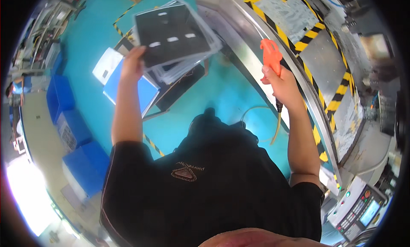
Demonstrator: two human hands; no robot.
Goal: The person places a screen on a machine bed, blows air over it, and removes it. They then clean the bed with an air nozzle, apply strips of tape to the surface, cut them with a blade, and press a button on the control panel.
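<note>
Floor of teal spreads below, with blue bins at the left. Left hand is closed on the edge of a stack of dark square plates, held up high. Right hand clasps an orange air gun, its hose trailing down.

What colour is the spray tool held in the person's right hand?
Orange: the air blow gun in the right hand shows clearly in the head view.
</note>
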